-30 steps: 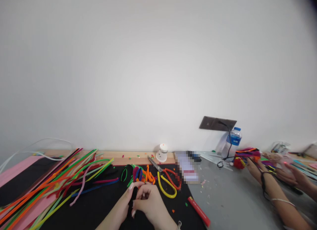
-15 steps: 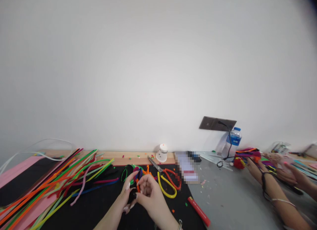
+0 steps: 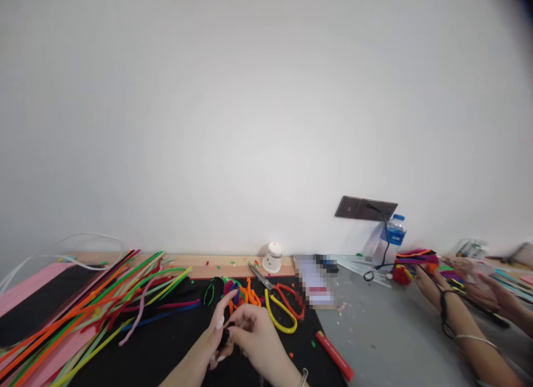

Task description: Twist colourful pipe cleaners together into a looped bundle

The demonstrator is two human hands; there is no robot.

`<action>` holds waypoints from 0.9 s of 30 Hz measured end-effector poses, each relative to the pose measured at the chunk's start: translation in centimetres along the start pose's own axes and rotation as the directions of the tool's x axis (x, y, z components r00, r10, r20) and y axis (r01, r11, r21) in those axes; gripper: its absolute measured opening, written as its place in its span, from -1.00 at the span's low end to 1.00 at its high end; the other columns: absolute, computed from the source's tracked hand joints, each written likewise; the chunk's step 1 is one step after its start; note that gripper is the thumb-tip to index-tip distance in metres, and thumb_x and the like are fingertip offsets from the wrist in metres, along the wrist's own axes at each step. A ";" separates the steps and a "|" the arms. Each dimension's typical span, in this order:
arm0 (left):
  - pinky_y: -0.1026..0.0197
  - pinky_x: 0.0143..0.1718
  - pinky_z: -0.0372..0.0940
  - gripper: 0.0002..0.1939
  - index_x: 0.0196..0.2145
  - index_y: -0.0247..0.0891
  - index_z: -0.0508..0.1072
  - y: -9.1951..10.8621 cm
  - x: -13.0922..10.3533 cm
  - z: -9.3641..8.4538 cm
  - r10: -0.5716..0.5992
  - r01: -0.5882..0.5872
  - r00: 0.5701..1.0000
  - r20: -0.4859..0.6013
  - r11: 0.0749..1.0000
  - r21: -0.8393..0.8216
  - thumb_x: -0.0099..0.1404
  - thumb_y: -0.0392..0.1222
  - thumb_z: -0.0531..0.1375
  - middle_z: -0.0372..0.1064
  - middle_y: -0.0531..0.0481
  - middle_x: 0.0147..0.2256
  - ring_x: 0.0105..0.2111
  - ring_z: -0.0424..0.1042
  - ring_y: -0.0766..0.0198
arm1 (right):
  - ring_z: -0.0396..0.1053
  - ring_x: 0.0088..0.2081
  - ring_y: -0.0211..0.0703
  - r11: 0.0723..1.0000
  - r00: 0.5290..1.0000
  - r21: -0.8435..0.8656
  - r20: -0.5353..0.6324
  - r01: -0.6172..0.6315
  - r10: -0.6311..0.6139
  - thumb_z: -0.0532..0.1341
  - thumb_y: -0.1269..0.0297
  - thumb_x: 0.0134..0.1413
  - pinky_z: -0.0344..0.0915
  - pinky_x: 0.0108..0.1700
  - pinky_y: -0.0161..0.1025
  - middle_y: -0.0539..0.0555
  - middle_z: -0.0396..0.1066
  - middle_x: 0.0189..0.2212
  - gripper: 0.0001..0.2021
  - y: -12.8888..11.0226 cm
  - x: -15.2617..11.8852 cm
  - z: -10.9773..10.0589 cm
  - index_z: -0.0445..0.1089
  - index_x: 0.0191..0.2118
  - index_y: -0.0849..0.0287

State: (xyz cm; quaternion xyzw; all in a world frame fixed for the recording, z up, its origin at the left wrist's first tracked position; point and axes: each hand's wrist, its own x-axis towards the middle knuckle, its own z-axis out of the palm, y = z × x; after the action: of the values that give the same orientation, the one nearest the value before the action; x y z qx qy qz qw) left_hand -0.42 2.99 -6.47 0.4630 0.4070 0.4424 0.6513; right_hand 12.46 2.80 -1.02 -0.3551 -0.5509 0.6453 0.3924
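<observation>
Black mat (image 3: 158, 353) under both hands. Pipe cleaners (image 3: 85, 305) piled at left. Right hand (image 3: 256, 334) closed, thumb and fingertips pinching black piece. Left hand (image 3: 212, 340) gripping same piece, index finger raised. Scissors (image 3: 270, 287) beyond right hand. Black piece (image 3: 225, 337) between hands, at fingertips, mostly hidden.

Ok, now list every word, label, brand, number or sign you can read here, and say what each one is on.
None can be read for certain.
Bottle's blue label: white lettering, too blurred.
Red stick: small pale marks, too small.
White cup: dark marks, too small to tell letters from pattern.
Wall plate: faint mark, too small.
Pixelated flat item: masked, nothing legible.
</observation>
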 end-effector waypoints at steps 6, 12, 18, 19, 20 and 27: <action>0.42 -0.80 -0.25 0.06 0.18 -0.37 -0.45 -0.2 0.1 0.0 0.061 -0.063 0.996 0.070 0.998 0.027 0.00 0.41 -0.08 0.32 0.11 -0.74 -0.84 -0.02 0.48 | 0.08 -0.78 -0.45 0.995 0.998 -0.092 -0.051 -0.031 0.026 0.24 0.38 -0.23 -0.04 -0.73 -0.47 -0.14 0.20 -0.79 -0.90 -0.9 -0.2 0.2 0.30 -0.52 0.28; 0.44 -0.79 -0.21 0.05 0.20 -0.32 -0.35 0.2 0.0 -0.1 -0.019 0.015 0.998 0.066 0.997 0.071 -0.01 0.37 0.02 0.24 0.18 -0.76 -0.83 -0.04 0.49 | 0.05 -0.79 -0.46 0.994 0.999 -0.106 -0.045 -0.007 0.002 0.21 0.40 -0.21 -0.06 -0.74 -0.48 -0.16 0.17 -0.80 -0.92 -0.3 0.0 0.0 0.29 -0.52 0.27; 0.35 -0.68 0.12 -0.24 0.15 -0.22 0.06 3.0 -2.4 0.5 0.005 -0.002 1.000 -0.014 0.980 0.200 0.09 0.25 0.02 0.21 0.17 -0.75 -0.73 0.21 0.33 | 0.07 -0.78 -0.45 0.996 0.999 -0.093 -0.039 0.020 -0.023 0.26 0.29 -0.20 -0.02 -0.73 -0.47 -0.15 0.18 -0.76 -0.83 -0.3 0.0 -0.1 0.27 -0.50 0.27; 0.31 -0.62 0.18 -0.31 0.11 -0.20 0.14 3.8 -3.0 0.6 0.058 -0.042 0.997 -0.055 0.963 0.267 0.11 0.23 0.02 0.30 0.11 -0.69 -0.66 0.30 0.27 | 0.07 -0.77 -0.45 0.996 0.998 -0.080 -0.044 0.037 -0.041 0.25 0.24 -0.17 -0.01 -0.73 -0.47 -0.14 0.19 -0.75 -0.80 -0.5 0.0 -0.1 0.27 -0.50 0.27; 0.27 -0.52 0.24 -0.37 0.06 -0.18 0.23 4.6 -3.4 0.6 0.132 -0.092 0.987 -0.096 0.934 0.344 0.11 0.20 0.04 0.39 0.05 -0.59 -0.55 0.37 0.20 | 0.06 -0.77 -0.45 0.996 0.997 -0.065 -0.053 0.060 -0.063 0.23 0.17 -0.12 -0.01 -0.73 -0.46 -0.13 0.20 -0.74 -0.76 -0.7 0.0 -0.2 0.27 -0.49 0.27; 0.13 -0.29 0.25 -0.68 -0.22 -0.16 0.39 8.8 -3.8 -4.3 0.371 0.123 0.882 -0.292 0.416 0.901 0.18 0.02 0.00 0.49 -0.06 -0.32 -0.35 0.46 0.05 | 0.02 -0.74 -0.42 0.993 0.967 -0.026 -0.230 0.111 -0.114 0.09 -0.07 -0.01 -0.11 -0.71 -0.43 -0.08 0.15 -0.72 -0.60 -1.3 0.3 -1.3 0.27 -0.52 0.23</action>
State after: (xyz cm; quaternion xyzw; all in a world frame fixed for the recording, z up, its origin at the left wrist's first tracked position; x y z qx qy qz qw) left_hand -7.27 1.98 1.38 0.6521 0.6808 0.2973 0.1515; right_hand 13.62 3.69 0.12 -0.3985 -0.5249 0.5728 0.4874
